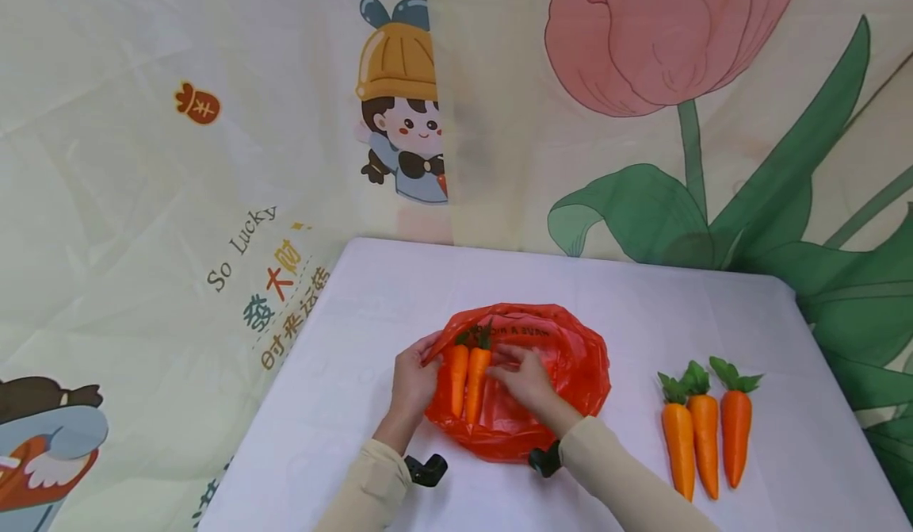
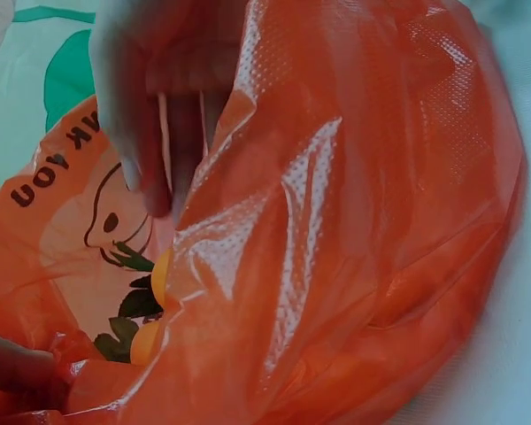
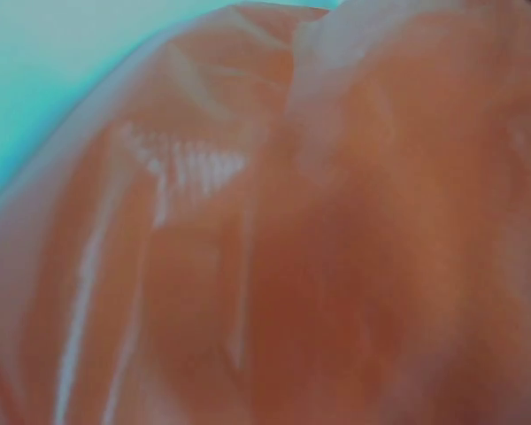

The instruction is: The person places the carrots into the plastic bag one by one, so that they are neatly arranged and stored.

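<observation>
A red plastic bag point(image 1: 585, 357) lies on the table with its mouth spread wide. Two orange carrots with green leafy tops, a left one point(image 1: 459, 381) and a right one point(image 1: 476, 385), lie side by side in it, against its left part. My left hand point(image 1: 414, 385) grips the bag's left rim; its fingertips point(image 2: 18, 363) show at the lower left of the left wrist view. My right hand point(image 1: 529, 381) reaches into the bag, fingers extended beside the right carrot; whether they touch it I cannot tell. Red plastic point(image 3: 292, 248) fills most of the right wrist view, hiding that hand.
Three more carrots point(image 1: 704, 441) lie close together on the white table point(image 1: 342, 326), right of the bag. Black wrist devices, one left point(image 1: 426, 470) and one right point(image 1: 545, 459), sit near the bag's front edge. A printed cloth point(image 1: 499, 159) hangs behind the table.
</observation>
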The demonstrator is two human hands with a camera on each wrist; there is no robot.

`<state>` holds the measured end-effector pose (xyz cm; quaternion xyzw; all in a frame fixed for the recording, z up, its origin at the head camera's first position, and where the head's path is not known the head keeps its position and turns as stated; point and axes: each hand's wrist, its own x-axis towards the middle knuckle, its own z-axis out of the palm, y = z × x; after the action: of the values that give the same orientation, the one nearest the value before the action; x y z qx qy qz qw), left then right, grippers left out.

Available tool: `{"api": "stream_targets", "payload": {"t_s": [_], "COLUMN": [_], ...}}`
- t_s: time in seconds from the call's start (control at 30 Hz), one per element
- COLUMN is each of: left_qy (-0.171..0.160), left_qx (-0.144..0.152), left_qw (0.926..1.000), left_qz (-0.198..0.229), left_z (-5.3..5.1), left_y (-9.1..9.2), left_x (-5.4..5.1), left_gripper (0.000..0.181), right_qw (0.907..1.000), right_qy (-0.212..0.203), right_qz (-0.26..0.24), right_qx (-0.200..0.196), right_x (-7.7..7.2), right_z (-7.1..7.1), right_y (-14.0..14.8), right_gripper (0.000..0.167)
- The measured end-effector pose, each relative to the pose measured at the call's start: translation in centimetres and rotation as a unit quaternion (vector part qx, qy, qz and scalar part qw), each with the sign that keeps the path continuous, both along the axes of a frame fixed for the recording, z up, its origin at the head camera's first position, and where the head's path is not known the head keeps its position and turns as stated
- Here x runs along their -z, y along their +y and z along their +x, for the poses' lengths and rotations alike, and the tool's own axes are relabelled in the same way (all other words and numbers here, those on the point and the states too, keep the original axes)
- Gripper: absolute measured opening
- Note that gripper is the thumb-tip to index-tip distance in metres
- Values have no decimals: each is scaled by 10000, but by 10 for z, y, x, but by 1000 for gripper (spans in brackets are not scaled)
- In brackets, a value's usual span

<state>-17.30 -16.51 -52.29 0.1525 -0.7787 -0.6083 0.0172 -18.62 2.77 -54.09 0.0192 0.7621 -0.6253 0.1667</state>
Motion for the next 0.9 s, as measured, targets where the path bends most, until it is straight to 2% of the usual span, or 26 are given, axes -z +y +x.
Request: {"api": "stream_targets", "payload": {"t_s": [0.13,0.23,0.33,0.4,0.47,0.53,0.63,0.73,0.8,0.83,0.9], "left_qy": [-35,-16,45,18,24,36,54,47,39,33,11], "left_qx": [0,-26,-22,-45,-39,-32,-23,-12,-15,-27,-55], "left_qw": [10000,10000,10000,9999,9999,9999,9999,9999,9999,9999,9999], "left_qz": [-28,-47,-85,-88,-98,-112,-120,-138,-163,-159,-160], "left_z": [-1,-2,-2,-1,-1,-1,-1,-1,-1,-1,-1], "left_y": [-1,-2,-2,-3,-3,-4,-4,-4,-4,-3,-3], "left_x": [-1,-1,-1,0,0,1,1,1,1,0,-1], "left_gripper": [40,40,40,40,41,41,41,41,41,41,41], "right_qw": [9982,9928,9805,9653,9454,9201,8734,8242,7957,7845,7713], "right_qy": [445,926,1448,1832,2198,2608,3334,4009,4333,4435,4492], "right_qz": [217,503,1125,1714,2302,2851,3514,3989,4231,4334,4505], "right_qx": [-330,-577,-712,-725,-699,-638,-509,-274,-90,11,198], "right_x": [-12,-26,-40,-50,-58,-66,-74,-80,-82,-83,-83], "right_z": [11,22,35,43,49,55,60,63,65,65,67], "right_y": [11,21,31,38,46,56,73,92,105,112,125], "right_gripper": [55,59,64,67,70,73,79,84,87,89,93]}}
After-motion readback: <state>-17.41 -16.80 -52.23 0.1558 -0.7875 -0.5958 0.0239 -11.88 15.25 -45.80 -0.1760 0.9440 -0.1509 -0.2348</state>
